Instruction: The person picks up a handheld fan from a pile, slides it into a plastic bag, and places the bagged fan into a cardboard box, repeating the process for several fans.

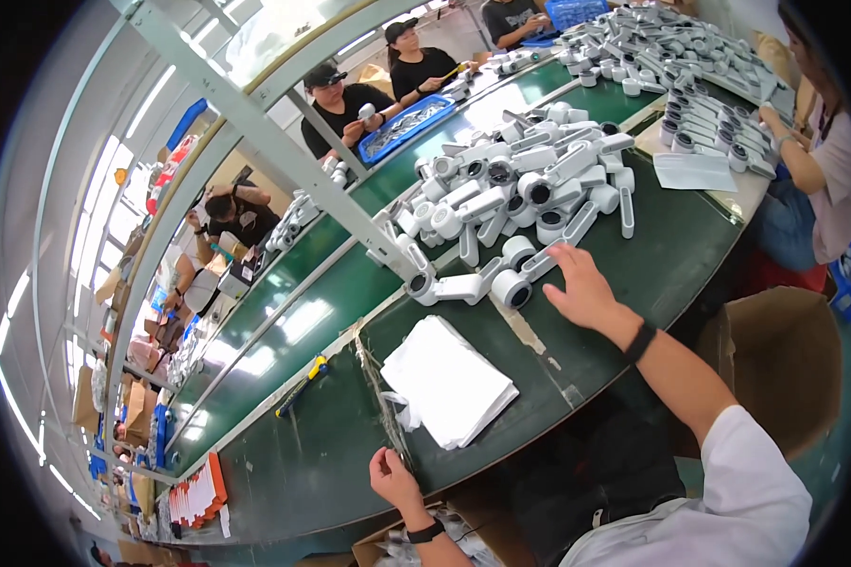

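Note:
My right hand [581, 288] reaches over the green table, fingers spread and nothing held. Just beyond its fingertips lies a white plastic device with a round head [512, 288] and a flat arm. Behind that rises a large heap of similar white devices [501, 184], some with dark round ends. My left hand [394, 482] is over the table's near edge, its fingers curled together with nothing visible in them. Between the hands lies a stack of thin white sheets or bags [449, 383], slightly fanned. A yellow and black cutter knife [303, 386] rests left of the stack.
A metal frame post [303, 170] rises beyond the table. Orange boxes [199, 491] stand at far left. Open cardboard boxes are at my right [785, 364] and below my left hand [492, 520]. Several people work across the conveyor; another person [823, 161] sits at right beside rowed devices.

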### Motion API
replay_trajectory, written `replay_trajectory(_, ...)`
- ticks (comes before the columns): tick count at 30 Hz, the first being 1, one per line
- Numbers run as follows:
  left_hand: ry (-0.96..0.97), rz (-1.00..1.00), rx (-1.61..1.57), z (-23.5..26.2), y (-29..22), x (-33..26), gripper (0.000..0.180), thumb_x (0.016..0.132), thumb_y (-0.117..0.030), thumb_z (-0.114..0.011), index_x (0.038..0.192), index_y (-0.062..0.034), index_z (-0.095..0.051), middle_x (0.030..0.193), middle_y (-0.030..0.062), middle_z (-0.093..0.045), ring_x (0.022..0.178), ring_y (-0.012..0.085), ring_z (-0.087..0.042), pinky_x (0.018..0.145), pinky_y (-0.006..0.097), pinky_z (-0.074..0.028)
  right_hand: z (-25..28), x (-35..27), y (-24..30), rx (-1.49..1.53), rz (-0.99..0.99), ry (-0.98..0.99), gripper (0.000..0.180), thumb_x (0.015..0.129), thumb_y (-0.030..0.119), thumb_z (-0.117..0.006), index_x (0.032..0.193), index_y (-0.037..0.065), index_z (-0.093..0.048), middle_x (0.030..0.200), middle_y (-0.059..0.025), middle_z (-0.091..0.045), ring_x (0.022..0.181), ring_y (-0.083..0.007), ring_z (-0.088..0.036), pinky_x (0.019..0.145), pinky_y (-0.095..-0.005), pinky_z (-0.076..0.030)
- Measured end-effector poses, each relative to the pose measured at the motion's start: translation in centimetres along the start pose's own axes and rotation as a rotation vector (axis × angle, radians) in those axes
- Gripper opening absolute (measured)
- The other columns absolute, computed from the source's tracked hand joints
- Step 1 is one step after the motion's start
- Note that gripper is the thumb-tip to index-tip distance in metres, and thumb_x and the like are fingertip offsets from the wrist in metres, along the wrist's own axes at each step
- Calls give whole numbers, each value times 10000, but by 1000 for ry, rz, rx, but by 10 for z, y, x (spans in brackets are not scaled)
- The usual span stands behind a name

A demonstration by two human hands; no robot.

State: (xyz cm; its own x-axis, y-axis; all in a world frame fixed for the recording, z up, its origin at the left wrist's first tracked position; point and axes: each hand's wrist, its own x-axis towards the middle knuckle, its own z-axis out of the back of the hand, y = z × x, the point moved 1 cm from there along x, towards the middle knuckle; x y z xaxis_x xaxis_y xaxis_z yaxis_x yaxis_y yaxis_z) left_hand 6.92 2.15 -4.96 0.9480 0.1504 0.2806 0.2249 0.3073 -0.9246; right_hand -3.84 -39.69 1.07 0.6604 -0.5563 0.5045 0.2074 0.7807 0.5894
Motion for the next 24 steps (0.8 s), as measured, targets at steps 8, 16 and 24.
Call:
replay_trajectory(8, -18, 18, -56, 3, 13, 4, 175, 907, -112, -608, 973, 48, -636, 856, 72, -654, 754, 130, -605, 689, 252, -491, -40, 28, -18, -490, 16, 177, 436, 770, 172, -693, 1175, 87, -556, 1221, -101, -508, 1232, -292, -416, 968, -526, -362)
replay_trajectory(16, -14, 25, -85, 1, 1, 2, 173, 912, -112, -602, 982, 42, -639, 871, 65, -647, 762, 122, -602, 677, 249, -485, 13, -6, 15, -42, -122, 303, 314, 799, 179, -685, 1051, 29, -573, 971, -132, -614, 775, -300, -626, 731, -431, -502)
replay_trajectory(24, 395, -763, 293, -57, -117, -37, 220, 767, -85, -710, 979, -39, -674, 957, 122, -665, 898, 297, -601, 805, 370, -469, -8, -81, 41, 1229, -632, 435, 229, 933, 159, -575, 1074, 37, -441, 842, -97, -605, 535, -146, -574, 454, -288, -485)
